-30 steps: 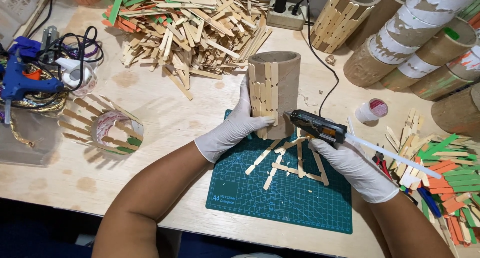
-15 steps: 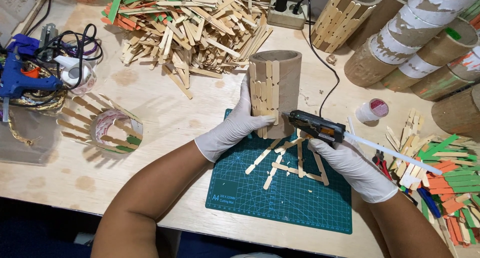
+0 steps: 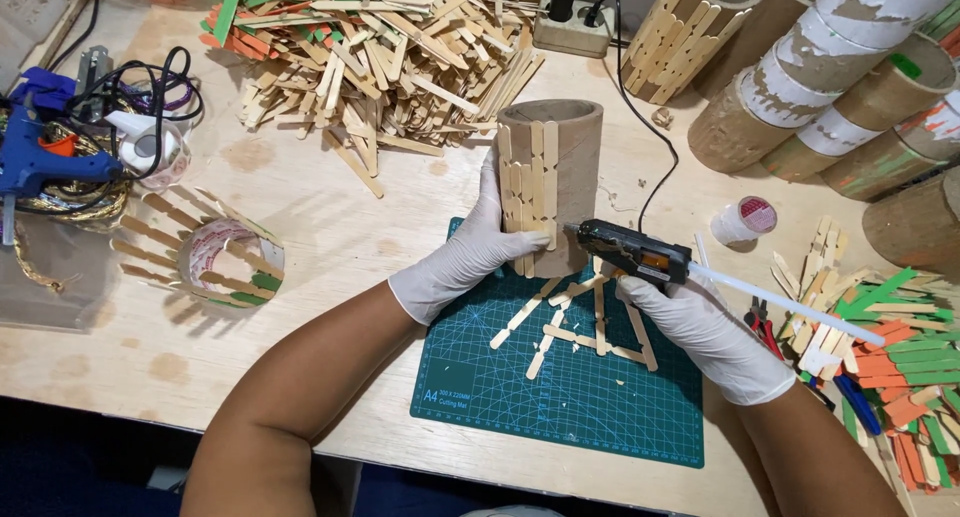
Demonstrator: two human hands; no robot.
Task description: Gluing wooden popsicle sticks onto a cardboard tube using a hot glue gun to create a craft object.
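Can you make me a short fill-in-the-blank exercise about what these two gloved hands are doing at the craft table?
1. The left hand steadies an upright cardboard ____ partly clad in wooden sticks.
2. The right hand holds a black glue ____ with its nozzle toward the sticks.
3. Both hands work over a green cutting ____ on the table.

Missing words: tube; gun; mat

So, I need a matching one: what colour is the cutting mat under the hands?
Dark teal cutting mat with a pale grid; head view.

Brown cardboard tube [image 3: 572,167] with pale wooden sticks [image 3: 530,202], teal white-gridded cutting mat [image 3: 560,387], black glue gun [image 3: 625,252], white gloves [image 3: 455,272].
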